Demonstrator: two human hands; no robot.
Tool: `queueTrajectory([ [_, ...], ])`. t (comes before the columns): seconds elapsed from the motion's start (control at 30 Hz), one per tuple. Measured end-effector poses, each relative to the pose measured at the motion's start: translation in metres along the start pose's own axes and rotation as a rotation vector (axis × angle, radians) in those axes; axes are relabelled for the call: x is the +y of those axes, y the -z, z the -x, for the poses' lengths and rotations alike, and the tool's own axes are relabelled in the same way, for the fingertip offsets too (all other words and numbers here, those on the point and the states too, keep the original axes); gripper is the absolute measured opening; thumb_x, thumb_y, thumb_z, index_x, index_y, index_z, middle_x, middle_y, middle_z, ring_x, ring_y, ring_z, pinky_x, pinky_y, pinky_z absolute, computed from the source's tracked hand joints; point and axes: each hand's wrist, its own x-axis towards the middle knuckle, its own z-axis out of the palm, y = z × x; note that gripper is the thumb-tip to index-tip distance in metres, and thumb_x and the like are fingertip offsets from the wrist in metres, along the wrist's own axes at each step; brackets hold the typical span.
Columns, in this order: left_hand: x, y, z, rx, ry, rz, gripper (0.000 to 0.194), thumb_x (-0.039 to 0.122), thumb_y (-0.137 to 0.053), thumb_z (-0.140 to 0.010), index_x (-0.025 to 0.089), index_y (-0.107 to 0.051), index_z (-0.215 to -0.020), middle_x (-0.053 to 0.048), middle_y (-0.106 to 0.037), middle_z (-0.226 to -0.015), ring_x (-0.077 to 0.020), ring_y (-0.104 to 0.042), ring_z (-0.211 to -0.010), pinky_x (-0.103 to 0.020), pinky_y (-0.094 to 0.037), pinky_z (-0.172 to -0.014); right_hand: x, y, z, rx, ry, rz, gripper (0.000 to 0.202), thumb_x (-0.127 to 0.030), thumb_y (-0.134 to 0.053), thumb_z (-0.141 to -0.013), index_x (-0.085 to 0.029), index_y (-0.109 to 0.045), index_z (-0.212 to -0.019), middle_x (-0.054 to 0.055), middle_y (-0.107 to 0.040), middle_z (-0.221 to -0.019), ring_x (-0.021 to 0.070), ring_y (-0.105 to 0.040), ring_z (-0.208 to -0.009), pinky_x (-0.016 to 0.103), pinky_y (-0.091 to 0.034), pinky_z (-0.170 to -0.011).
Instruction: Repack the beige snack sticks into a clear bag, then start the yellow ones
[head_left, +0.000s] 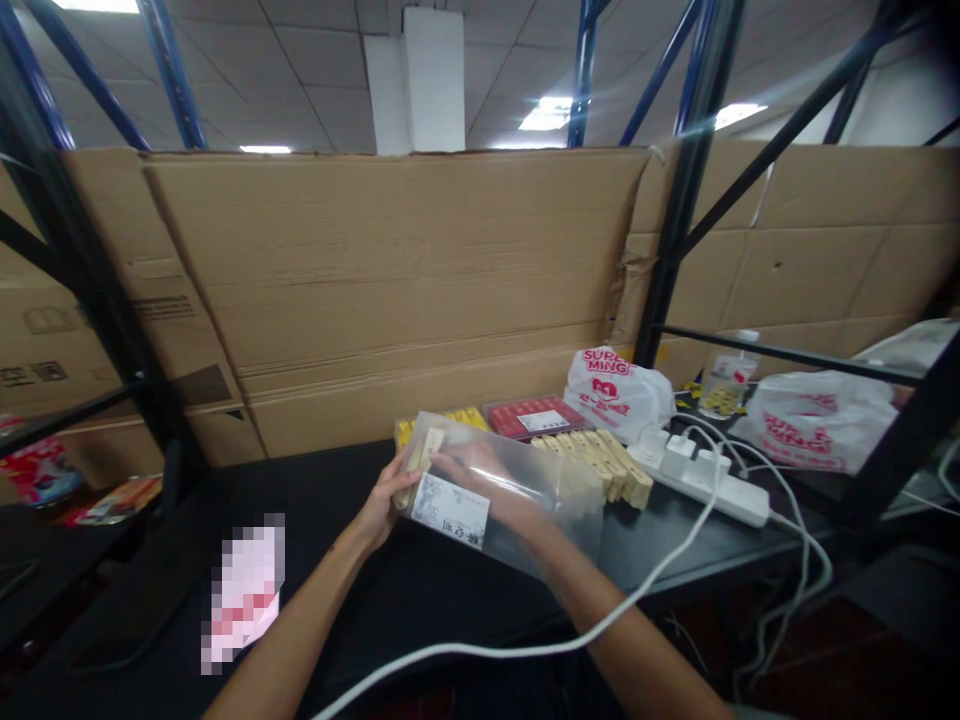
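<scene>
A clear plastic bag (pixel 547 490) with a white printed label (pixel 451 510) is held over the black table. My left hand (pixel 381 500) grips the bag's closed left end, where a cream-coloured block-like piece (pixel 426 450) shows through the plastic. Inside the bag, my right hand (pixel 480 475) reaches toward that piece; the plastic blurs its fingers, and whether they hold the piece is unclear. Behind and right of the bag lies a row of cream-coloured pieces (pixel 619 465). A yellow set (pixel 465 418) and a red boxed set (pixel 532 415) lie farther back.
A white power strip (pixel 709 480) with plugs sits on the right. Its white cable (pixel 645 590) crosses in front of my right forearm. White printed bags (pixel 619 395) and a plastic bottle (pixel 727 380) stand behind. Cardboard (pixel 420 270) walls the back; dark rack posts (pixel 686 200) flank it.
</scene>
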Motion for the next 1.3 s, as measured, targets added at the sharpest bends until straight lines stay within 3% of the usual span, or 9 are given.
queueTrajectory([
  [0.1, 0.002, 0.005, -0.003, 0.025, 0.019, 0.007, 0.051, 0.023, -0.091, -0.060, 0.008, -0.076, -0.106, -0.013, -0.077, -0.081, -0.0245, -0.071, -0.062, -0.029, -0.052, -0.054, 0.006, 0.011, 0.005, -0.044, 0.000, 0.119, 0.025, -0.048, -0.067, -0.090, -0.025, -0.077, -0.094, 0.000, -0.073, -0.078, 0.0196, -0.067, -0.069, 0.032, -0.056, -0.068],
  [0.2, 0.009, 0.019, -0.013, 0.162, -0.053, 0.071, 0.044, 0.021, -0.090, -0.059, 0.009, -0.074, -0.099, -0.008, -0.075, -0.075, -0.0209, -0.069, -0.058, -0.027, -0.053, -0.053, 0.020, 0.044, 0.009, 0.058, -0.080, 0.302, 0.031, -0.042, -0.055, -0.097, -0.021, -0.076, -0.106, 0.001, -0.072, -0.074, 0.0180, -0.064, -0.060, 0.029, -0.052, -0.059],
  [0.3, 0.016, 0.039, -0.026, 0.376, -0.146, 0.173, 0.038, 0.025, -0.083, -0.068, 0.012, -0.071, -0.102, -0.004, -0.074, -0.076, -0.0172, -0.069, -0.060, -0.025, -0.054, -0.055, 0.034, 0.086, 0.017, 0.256, -0.189, 0.551, 0.037, -0.028, -0.041, -0.101, -0.014, -0.073, -0.111, 0.012, -0.075, -0.092, 0.0236, -0.069, -0.082, 0.034, -0.052, -0.075],
  [0.4, 0.016, 0.055, -0.034, 0.559, -0.185, 0.249, 0.039, 0.027, -0.076, -0.077, 0.016, -0.067, -0.113, -0.003, -0.075, -0.084, -0.0165, -0.071, -0.065, -0.025, -0.057, -0.058, 0.045, 0.109, 0.029, 0.321, -0.275, 0.793, 0.027, -0.029, -0.055, -0.095, -0.011, -0.075, -0.100, 0.020, -0.072, -0.102, 0.0327, -0.066, -0.103, 0.043, -0.047, -0.090],
  [0.67, 0.006, 0.050, -0.034, 0.620, -0.189, 0.259, 0.040, 0.024, -0.080, -0.073, 0.016, -0.069, -0.111, -0.004, -0.074, -0.087, -0.0158, -0.070, -0.063, -0.025, -0.056, -0.057, 0.056, 0.079, 0.056, 0.165, -0.248, 1.020, 0.018, -0.009, -0.065, -0.082, -0.012, -0.073, -0.097, 0.021, -0.068, -0.113, 0.0360, -0.056, -0.116, 0.042, -0.045, -0.092],
  [0.9, 0.002, 0.043, -0.032, 0.572, -0.237, 0.212, 0.046, 0.024, -0.083, -0.068, 0.016, -0.070, -0.111, -0.005, -0.076, -0.087, -0.0164, -0.071, -0.061, -0.024, -0.054, -0.053, 0.053, 0.060, 0.062, 0.244, -0.158, 0.809, 0.021, -0.001, -0.058, -0.075, -0.016, -0.071, -0.082, 0.017, -0.070, -0.091, 0.0333, -0.060, -0.103, 0.044, -0.044, -0.097],
  [1.1, 0.001, 0.039, -0.030, 0.526, -0.279, 0.214, 0.048, 0.025, -0.084, -0.065, 0.015, -0.069, -0.110, -0.004, -0.076, -0.085, -0.0186, -0.073, -0.064, -0.025, -0.055, -0.056, 0.039, 0.078, 0.059, 0.587, -0.066, 0.335, 0.032, -0.032, -0.060, -0.091, -0.018, -0.065, -0.120, 0.014, -0.072, -0.115, 0.0304, -0.066, -0.106, 0.047, -0.051, -0.097],
  [1.2, 0.002, 0.035, -0.028, 0.440, -0.261, 0.215, 0.049, 0.026, -0.085, -0.063, 0.013, -0.070, -0.108, -0.006, -0.076, -0.083, -0.0207, -0.073, -0.065, -0.027, -0.057, -0.056, 0.034, 0.088, 0.048, 0.694, -0.063, 0.042, 0.032, -0.043, -0.063, -0.092, -0.018, -0.061, -0.113, 0.014, -0.075, -0.111, 0.0276, -0.073, -0.098, 0.044, -0.059, -0.087],
  [1.3, 0.003, 0.031, -0.025, 0.365, -0.243, 0.214, 0.046, 0.027, -0.086, -0.062, 0.012, -0.070, -0.103, -0.006, -0.076, -0.079, -0.0215, -0.073, -0.064, -0.027, -0.057, -0.055, 0.032, 0.091, 0.037, 0.666, -0.070, -0.179, 0.034, -0.044, -0.075, -0.083, -0.018, -0.061, -0.101, 0.013, -0.078, -0.104, 0.0270, -0.076, -0.090, 0.043, -0.062, -0.081],
])
